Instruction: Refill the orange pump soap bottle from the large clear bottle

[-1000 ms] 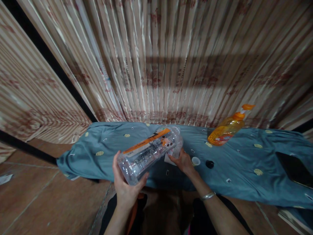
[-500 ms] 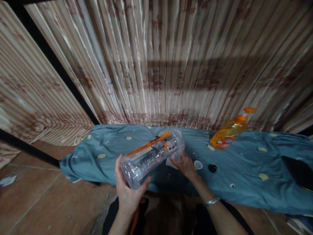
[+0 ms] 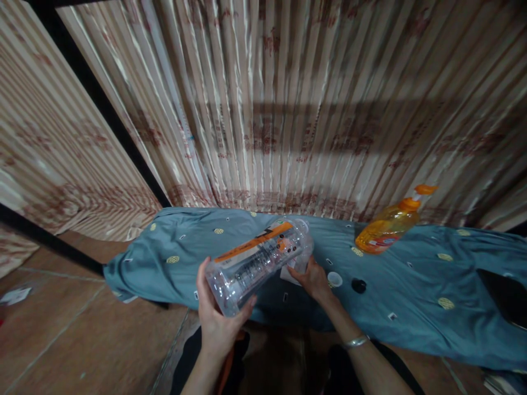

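The clear plastic bottle with the orange label strip lies tilted in mid-air over the near edge of the blue cloth, its base toward the camera and its neck pointing away to the right. The left hand cups the base end from below, fingers and thumb wrapped around the bottle's wall. The right hand sits at the neck end, fingertips closed on a small clear piece just under the bottle's mouth; exactly what that piece is cannot be told. A silver bangle circles the right wrist. Just right of that hand, a small white cap and a black cap rest on the cloth, close together but apart. Farther back stands an orange pump bottle, leaning, before the striped curtain.
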